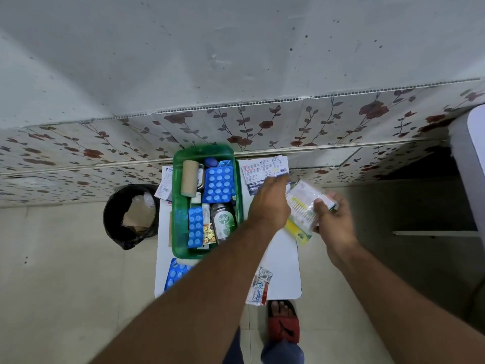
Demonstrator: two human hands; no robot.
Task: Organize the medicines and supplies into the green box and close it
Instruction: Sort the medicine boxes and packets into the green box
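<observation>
The green box [176, 227] stands open on a small white table [284, 261]. Inside it lie a beige bandage roll [189, 177], blue blister packs [218, 184] and a Dettol bottle [223, 222]. My left hand [270, 203] reaches past the box's right side and grips the white printed packets [263, 168] at the table's back right. My right hand [332, 219] holds a clear pack of cotton swabs [301, 203] over the table's right edge. Another blue blister pack [176, 273] lies in front of the box. A silver sachet [259, 286] rests at the front edge.
A black waste bin [131, 216] stands on the floor left of the table. More paper packets [164, 186] stick out behind the box's left side. A floral wall panel [262, 124] runs behind. My foot in a red sandal [283, 321] is under the front edge.
</observation>
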